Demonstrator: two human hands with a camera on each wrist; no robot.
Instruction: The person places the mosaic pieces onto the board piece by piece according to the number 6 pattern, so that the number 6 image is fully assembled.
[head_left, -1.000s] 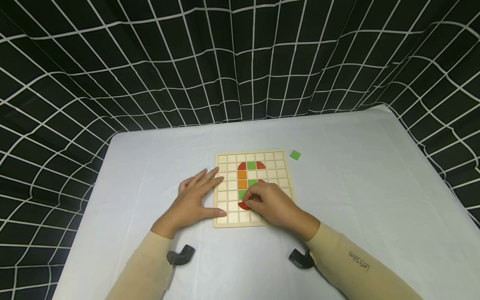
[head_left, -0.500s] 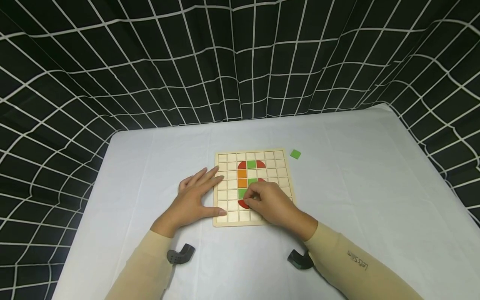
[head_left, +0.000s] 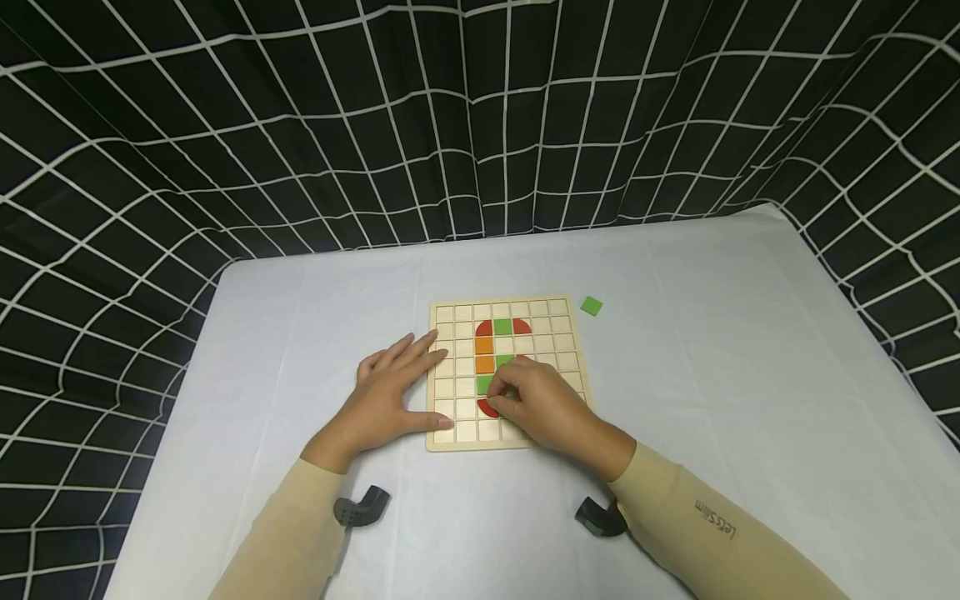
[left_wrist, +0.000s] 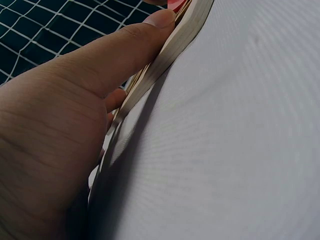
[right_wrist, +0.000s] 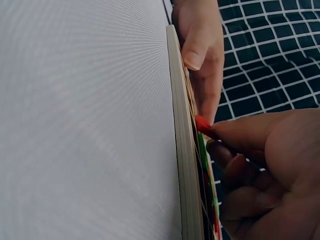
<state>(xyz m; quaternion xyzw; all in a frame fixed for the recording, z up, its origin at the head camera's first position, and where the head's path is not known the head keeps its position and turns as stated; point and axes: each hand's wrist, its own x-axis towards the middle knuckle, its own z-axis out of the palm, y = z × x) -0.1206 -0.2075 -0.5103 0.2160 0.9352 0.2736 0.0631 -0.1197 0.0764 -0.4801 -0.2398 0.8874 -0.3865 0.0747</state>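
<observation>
A wooden grid board [head_left: 465, 432] lies on the table, with red, orange and green tiles in its middle columns. My right hand [head_left: 547, 408] is over the lower middle of the board. Its thumb and forefinger pinch a red rounded tile [head_left: 487, 408] at a cell below a green tile [head_left: 485, 385]. In the right wrist view this red tile [right_wrist: 202, 125] stands tilted, partly covered by the fingertips. My left hand [head_left: 386, 404] rests on the board's left edge, fingers spread and straight, thumb [left_wrist: 161, 19] on the near left corner area. The right hand hides some cells.
A loose green square tile [head_left: 592, 306] lies beyond the board's upper right corner. White cloth covers the table [head_left: 712, 350]. A black curtain with white grid lines [head_left: 480, 125] hangs behind and at the sides. Dark wrist devices [head_left: 362, 507] sit by both forearms.
The red tile has turned slightly under my right fingertips, and that hand has shifted very little. My left hand stays in place on the board.
</observation>
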